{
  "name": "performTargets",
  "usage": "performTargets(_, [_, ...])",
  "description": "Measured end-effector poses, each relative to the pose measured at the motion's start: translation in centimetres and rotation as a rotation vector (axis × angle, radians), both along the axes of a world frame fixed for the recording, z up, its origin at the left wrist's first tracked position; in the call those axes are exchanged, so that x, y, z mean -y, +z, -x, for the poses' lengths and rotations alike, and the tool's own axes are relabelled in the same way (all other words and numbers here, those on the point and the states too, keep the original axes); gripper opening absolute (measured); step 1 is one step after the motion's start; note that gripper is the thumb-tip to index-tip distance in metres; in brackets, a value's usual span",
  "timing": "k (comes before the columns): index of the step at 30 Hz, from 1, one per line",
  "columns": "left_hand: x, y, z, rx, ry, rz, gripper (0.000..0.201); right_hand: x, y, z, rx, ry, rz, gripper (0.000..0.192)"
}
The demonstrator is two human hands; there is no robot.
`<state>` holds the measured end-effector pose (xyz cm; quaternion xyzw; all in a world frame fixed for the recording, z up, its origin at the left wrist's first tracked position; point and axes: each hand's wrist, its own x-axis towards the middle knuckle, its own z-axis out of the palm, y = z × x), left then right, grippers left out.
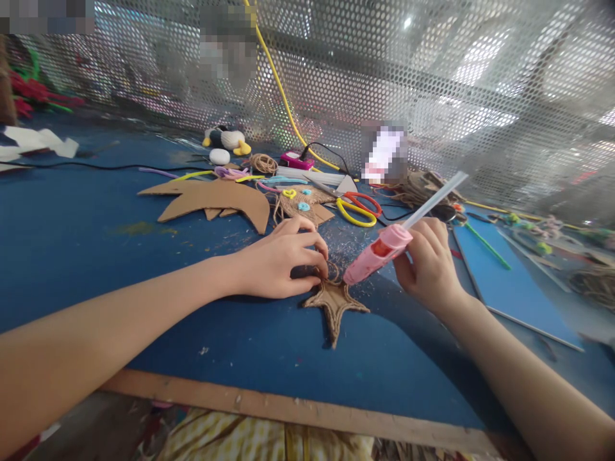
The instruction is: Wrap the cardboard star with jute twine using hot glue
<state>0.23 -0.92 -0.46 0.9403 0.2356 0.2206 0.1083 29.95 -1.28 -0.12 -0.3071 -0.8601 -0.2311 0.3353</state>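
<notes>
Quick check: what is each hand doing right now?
Left hand: fingers curled, pressing twine onto the star.
Right hand: closed around the pink glue gun.

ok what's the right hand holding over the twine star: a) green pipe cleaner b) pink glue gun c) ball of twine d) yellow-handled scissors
b: the right hand holds a pink glue gun with its tip pointing down at the twine-wrapped star, while the scissors lie farther back on the blue table.

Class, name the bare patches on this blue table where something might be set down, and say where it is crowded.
Bare: near left, between the left forearm and the cardboard crescent; also below the twine star, toward the wooden edge. Crowded: far middle around the scissors.
</notes>
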Motion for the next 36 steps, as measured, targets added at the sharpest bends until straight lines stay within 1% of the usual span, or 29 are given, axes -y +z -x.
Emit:
performTargets(3, [0.0,0.0,0.0,-0.002,-0.002,-0.001,0.013,-0.1,0.0,-0.1,-0.003,0.007,-0.005,0.028])
performTargets(7, [0.1,0.0,0.0,0.001,-0.003,-0.001,0.013,-0.1,0.0,-0.2,0.002,-0.021,-0.007,0.03])
performTargets(16, [0.1,0.1,0.0,0.006,-0.008,-0.007,0.011,0.3,0.2,0.2,-0.033,-0.026,-0.082,0.025])
performTargets(19, [0.1,0.1,0.0,0.008,-0.013,-0.013,0.011,0.5,0.3,0.4,-0.046,-0.026,-0.117,0.031])
performTargets(23, [0.1,0.1,0.0,-0.002,-0.018,-0.013,0.012,0.7,0.3,0.3,-0.054,-0.071,-0.148,0.035])
performTargets(25, [0.1,0.2,0.0,0.001,-0.012,-0.014,0.012,0.8,0.4,0.3,-0.041,-0.117,-0.141,0.035])
performTargets(27, [0.1,0.2,-0.1,0.0,-0.003,-0.019,0.011,0.6,0.3,0.4,-0.045,-0.188,-0.096,0.038])
performTargets(30, [0.1,0.1,-0.1,-0.026,0.01,-0.025,0.013,0.0,-0.2,0.3,-0.087,-0.321,0.013,0.053])
performTargets(33, [0.1,0.1,0.0,-0.054,0.018,-0.027,0.015,-1.0,-1.5,-0.4,-0.136,-0.459,0.086,0.073])
performTargets(36, [0.2,0.1,0.1,-0.059,0.018,-0.033,0.013,-1.8,-3.2,-1.5,-0.132,-0.584,0.145,0.08])
